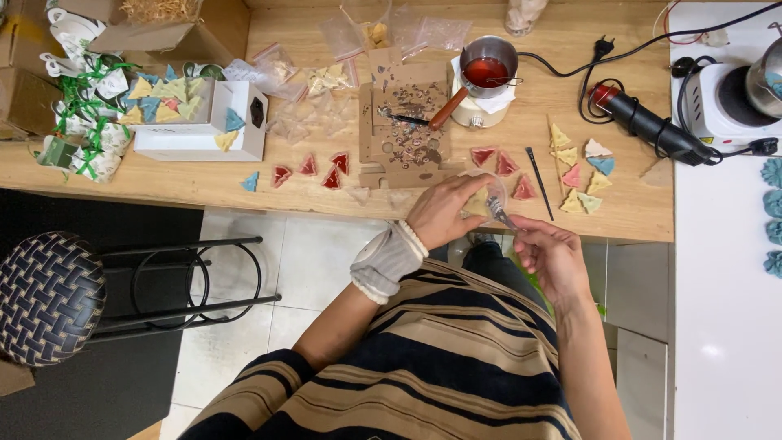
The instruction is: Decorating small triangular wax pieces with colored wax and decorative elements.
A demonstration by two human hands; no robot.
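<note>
Striped sleeves lead down to two hands at the near edge of the wooden table (244, 183). Her left hand (444, 213) wraps around a small clear bag (489, 195) with a yellow shape inside. Her right hand (550, 257) pinches a thin metal tool (501, 214), and its tip touches the bag's mouth. I think the bag is very light, soft and slippery, so it is best held gently around its sides. The shape inside looks small and may snap if squeezed. Red triangles (314, 169) lie on the table to the left of the hands. A pot of red liquid (489, 69) sits farther back.
</note>
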